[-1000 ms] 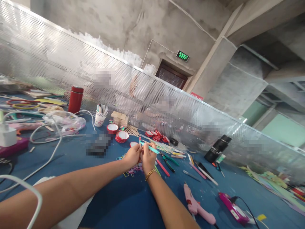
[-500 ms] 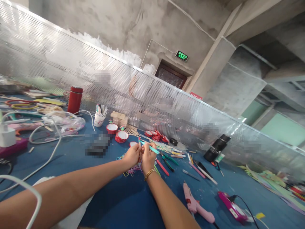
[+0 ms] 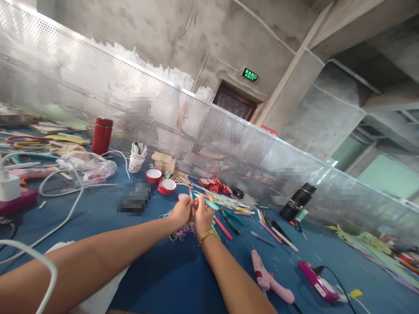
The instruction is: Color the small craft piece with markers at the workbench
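Note:
My left hand is closed on a small wooden craft stick, held upright with colour at its top end. In my right hand, with a gold bracelet at the wrist, is a teal marker; its tip points left, close to the stick. The two hands touch or nearly touch. Colourful paper clips lie on the table under my hands. Just beyond stand red-and-white round pieces and a pile of loose wooden sticks.
A pink glue gun and a magenta power strip lie at the front right. Pliers and a red marker are right of my hands. Further off stand a red flask, a paper cup of pens and a black bottle.

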A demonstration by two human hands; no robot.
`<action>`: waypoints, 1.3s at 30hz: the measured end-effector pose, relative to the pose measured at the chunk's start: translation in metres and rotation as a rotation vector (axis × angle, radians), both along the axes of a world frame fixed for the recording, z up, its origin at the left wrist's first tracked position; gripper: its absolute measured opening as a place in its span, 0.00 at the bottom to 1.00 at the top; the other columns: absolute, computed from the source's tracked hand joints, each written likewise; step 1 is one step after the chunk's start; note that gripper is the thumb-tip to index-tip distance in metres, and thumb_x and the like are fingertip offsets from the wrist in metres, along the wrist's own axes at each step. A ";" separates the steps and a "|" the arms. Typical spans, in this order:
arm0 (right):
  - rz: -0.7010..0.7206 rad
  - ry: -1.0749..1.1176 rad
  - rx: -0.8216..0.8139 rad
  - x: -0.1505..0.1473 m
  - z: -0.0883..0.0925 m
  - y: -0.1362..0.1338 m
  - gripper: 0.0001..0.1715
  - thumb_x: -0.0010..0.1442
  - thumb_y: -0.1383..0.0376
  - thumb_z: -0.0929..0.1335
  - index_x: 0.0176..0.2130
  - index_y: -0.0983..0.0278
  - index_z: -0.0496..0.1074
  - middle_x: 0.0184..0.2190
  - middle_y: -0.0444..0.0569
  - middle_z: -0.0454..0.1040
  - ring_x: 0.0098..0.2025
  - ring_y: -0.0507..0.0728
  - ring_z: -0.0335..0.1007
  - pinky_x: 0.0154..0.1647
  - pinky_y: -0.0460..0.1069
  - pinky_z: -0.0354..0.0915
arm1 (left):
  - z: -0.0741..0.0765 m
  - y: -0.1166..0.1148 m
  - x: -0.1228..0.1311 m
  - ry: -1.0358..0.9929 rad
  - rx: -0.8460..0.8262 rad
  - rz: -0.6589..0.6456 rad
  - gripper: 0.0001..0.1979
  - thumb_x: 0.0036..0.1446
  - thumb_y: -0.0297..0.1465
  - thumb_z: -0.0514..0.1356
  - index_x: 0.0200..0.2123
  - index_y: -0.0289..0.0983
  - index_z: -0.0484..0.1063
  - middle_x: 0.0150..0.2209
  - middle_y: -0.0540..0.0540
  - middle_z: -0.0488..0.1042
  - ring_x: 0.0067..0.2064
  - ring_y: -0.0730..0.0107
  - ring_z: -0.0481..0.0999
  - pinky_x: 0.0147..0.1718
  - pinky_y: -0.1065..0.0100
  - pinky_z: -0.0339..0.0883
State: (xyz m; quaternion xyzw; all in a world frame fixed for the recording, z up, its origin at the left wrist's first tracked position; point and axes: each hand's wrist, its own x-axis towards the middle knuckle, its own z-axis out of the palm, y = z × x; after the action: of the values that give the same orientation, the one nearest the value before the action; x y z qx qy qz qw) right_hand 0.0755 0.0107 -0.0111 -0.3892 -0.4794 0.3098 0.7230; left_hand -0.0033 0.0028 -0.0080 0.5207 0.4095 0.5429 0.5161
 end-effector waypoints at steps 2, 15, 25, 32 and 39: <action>0.004 -0.013 0.002 0.000 0.000 0.000 0.15 0.57 0.54 0.66 0.33 0.62 0.63 0.22 0.40 0.69 0.23 0.50 0.66 0.26 0.44 0.64 | 0.000 0.000 0.000 0.000 0.003 -0.002 0.16 0.57 0.42 0.55 0.24 0.39 0.58 0.13 0.56 0.59 0.14 0.78 0.57 0.16 0.75 0.48; 0.012 0.015 -0.009 -0.001 0.000 -0.001 0.14 0.58 0.54 0.66 0.33 0.62 0.62 0.22 0.40 0.69 0.22 0.49 0.66 0.24 0.44 0.65 | -0.002 0.001 0.000 0.001 0.016 -0.001 0.17 0.56 0.43 0.56 0.24 0.38 0.59 0.13 0.57 0.58 0.14 0.78 0.57 0.16 0.75 0.48; 0.014 -0.035 0.000 0.001 -0.002 0.002 0.15 0.57 0.54 0.66 0.33 0.63 0.63 0.23 0.41 0.70 0.23 0.50 0.67 0.25 0.44 0.65 | -0.006 0.005 -0.002 0.054 0.034 -0.007 0.15 0.57 0.42 0.54 0.25 0.38 0.61 0.13 0.56 0.60 0.15 0.77 0.58 0.17 0.74 0.49; 0.038 0.068 -0.040 -0.002 0.002 0.000 0.15 0.56 0.54 0.67 0.32 0.62 0.62 0.20 0.38 0.67 0.22 0.50 0.65 0.23 0.44 0.63 | -0.004 0.003 0.000 0.007 0.021 0.002 0.16 0.56 0.43 0.55 0.24 0.38 0.59 0.12 0.57 0.58 0.14 0.79 0.56 0.16 0.75 0.47; 0.037 -0.038 0.000 0.001 -0.002 0.002 0.15 0.58 0.54 0.66 0.33 0.62 0.63 0.23 0.40 0.69 0.23 0.50 0.66 0.26 0.44 0.65 | -0.004 0.004 -0.003 0.041 0.056 -0.009 0.16 0.57 0.42 0.54 0.24 0.38 0.60 0.12 0.56 0.59 0.14 0.78 0.57 0.15 0.75 0.48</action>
State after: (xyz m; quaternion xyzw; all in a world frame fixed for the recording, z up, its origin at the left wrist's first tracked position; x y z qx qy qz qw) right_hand 0.0770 0.0125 -0.0134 -0.3859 -0.5001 0.3156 0.7081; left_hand -0.0059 0.0065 -0.0124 0.5479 0.4022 0.5410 0.4953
